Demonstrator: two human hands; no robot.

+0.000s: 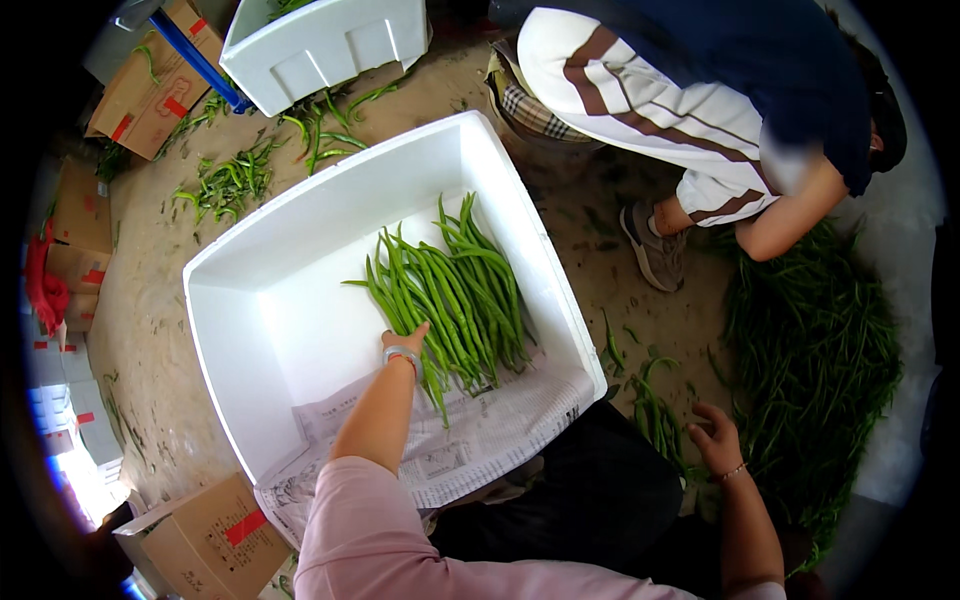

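Green chili peppers [455, 290] lie as a combed row inside the white foam box [300, 230], long axes running away from the person, stalk ends toward the newspaper lining [480, 440] at the near wall.

Nearest, the right hand [716, 437] rests low at the person's right side, outside the box, its fingers [700, 412] loosely curled down onto the loose peppers [655, 410] at the near edge of the big green heap [810, 370] on the floor; whether they pinch any I cannot tell.

Further out, the left hand [405, 340], with a bracelet at the wrist, reaches across the newspaper into the box and touches the left flank of the packed row. Its fingers point forward, roughly along the peppers' length, pressed among them; their grip is hidden. So the row lies just right of and ahead of that hand, and the left hand is the nearer one to it.

Beyond, another person's leg [640, 100] in striped white trousers crouches by the heap, with a second foam box [320, 40] and scattered peppers [230, 180] farthest off.
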